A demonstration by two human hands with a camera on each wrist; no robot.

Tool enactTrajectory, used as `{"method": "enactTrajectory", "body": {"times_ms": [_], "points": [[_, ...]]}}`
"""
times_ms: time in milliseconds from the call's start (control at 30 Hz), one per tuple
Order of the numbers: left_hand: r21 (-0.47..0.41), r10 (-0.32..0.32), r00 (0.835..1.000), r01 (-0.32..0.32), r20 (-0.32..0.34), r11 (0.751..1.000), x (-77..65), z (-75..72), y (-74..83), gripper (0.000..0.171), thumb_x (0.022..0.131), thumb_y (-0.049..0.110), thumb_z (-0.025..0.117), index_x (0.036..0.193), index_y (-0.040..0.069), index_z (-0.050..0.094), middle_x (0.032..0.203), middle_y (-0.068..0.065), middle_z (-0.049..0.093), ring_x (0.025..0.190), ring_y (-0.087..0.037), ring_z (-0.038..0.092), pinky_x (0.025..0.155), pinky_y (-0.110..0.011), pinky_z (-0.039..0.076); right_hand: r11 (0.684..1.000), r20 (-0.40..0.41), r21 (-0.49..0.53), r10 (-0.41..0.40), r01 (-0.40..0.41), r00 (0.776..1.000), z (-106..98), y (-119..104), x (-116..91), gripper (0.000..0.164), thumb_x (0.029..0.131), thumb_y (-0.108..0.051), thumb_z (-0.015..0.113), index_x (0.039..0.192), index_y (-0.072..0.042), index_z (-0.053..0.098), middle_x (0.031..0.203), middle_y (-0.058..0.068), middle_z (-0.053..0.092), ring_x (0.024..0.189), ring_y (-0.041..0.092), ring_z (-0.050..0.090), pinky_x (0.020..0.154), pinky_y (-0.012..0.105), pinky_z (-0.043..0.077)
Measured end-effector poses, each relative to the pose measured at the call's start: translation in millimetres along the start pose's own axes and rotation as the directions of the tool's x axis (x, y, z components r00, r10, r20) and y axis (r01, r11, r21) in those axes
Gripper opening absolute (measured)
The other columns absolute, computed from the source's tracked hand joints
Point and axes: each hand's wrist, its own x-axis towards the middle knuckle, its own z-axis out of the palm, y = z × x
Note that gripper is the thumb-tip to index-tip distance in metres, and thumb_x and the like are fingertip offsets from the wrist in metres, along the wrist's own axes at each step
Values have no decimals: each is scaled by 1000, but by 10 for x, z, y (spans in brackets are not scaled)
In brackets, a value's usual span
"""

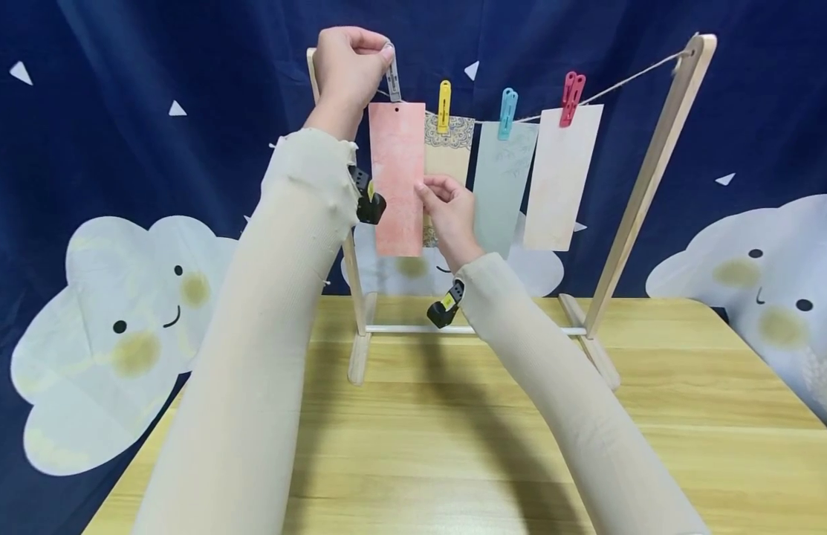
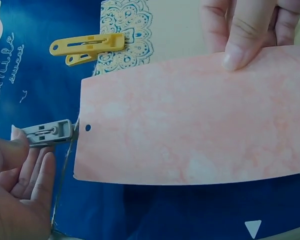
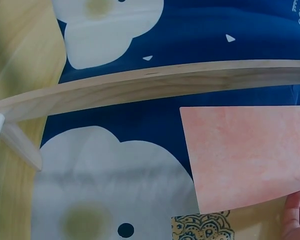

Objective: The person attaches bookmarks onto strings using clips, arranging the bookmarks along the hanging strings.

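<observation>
My left hand (image 1: 348, 74) pinches a grey clothespin (image 1: 394, 80) between thumb and fingers, up by the string at the rack's left end. Directly below the clothespin's tip is the top edge of a pink paper card (image 1: 397, 178) with a small punched hole. In the left wrist view, the tip of the grey clothespin (image 2: 50, 132) is right at that edge, beside the hole. My right hand (image 1: 452, 217) pinches the pink card's right edge about halfway down, thumb on the front. Behind it, partly covered, hangs a tan patterned card (image 1: 449, 152) under a yellow clothespin (image 1: 443, 108).
Farther right on the string (image 1: 634, 76) hang a pale green card (image 1: 503, 186) with a blue clothespin (image 1: 507, 113) and a cream card (image 1: 563, 178) with a red clothespin (image 1: 572, 100). The wooden rack (image 1: 654, 167) stands on a wood-grain table (image 1: 413, 461) before a blue cloud-print curtain (image 1: 206, 59).
</observation>
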Motion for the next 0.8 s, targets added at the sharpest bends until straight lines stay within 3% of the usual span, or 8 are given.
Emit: {"method": "enactTrajectory", "body": {"times_ms": [200,300,400,667,800], "points": [[101,-16,1000,18,-21,995,47,4,-36,16,86,26,69,99,18,75,88,9,70,102,0,50,96,-9,29,1000,-16,-9,18,-18,1000,-4,19,-5,11,87,-11,67,95,-3,67,80,-1,66,68,9,56,63,21,48],[63,-31,999,32,-7,998,67,17,-56,16,86,22,69,99,15,75,83,7,66,86,-1,55,89,-11,40,1000,-21,-13,24,-24,999,-8,23,-10,10,87,-12,67,94,-5,67,81,1,66,68,10,57,64,21,49],[8,-49,999,49,7,999,79,18,-65,15,86,18,69,99,11,75,85,4,64,70,-5,57,72,-15,51,1000,-28,-12,16,-16,999,-2,22,-10,9,87,-11,67,93,-5,67,81,0,66,67,10,56,63,21,49],[-124,-58,998,62,32,990,78,-4,6,13,86,15,70,97,11,75,92,2,65,75,-6,58,75,-17,51,1000,-33,-6,-8,8,999,-2,43,-6,12,87,-9,67,95,-1,68,78,-1,66,65,9,56,60,21,47],[-186,-56,998,57,11,981,79,1,48,11,85,13,70,95,11,75,91,3,68,76,-5,58,74,-16,51,1000,-35,-18,-4,3,999,2,37,-12,11,87,-11,68,94,-3,68,79,-1,66,68,9,57,62,21,48]]}}
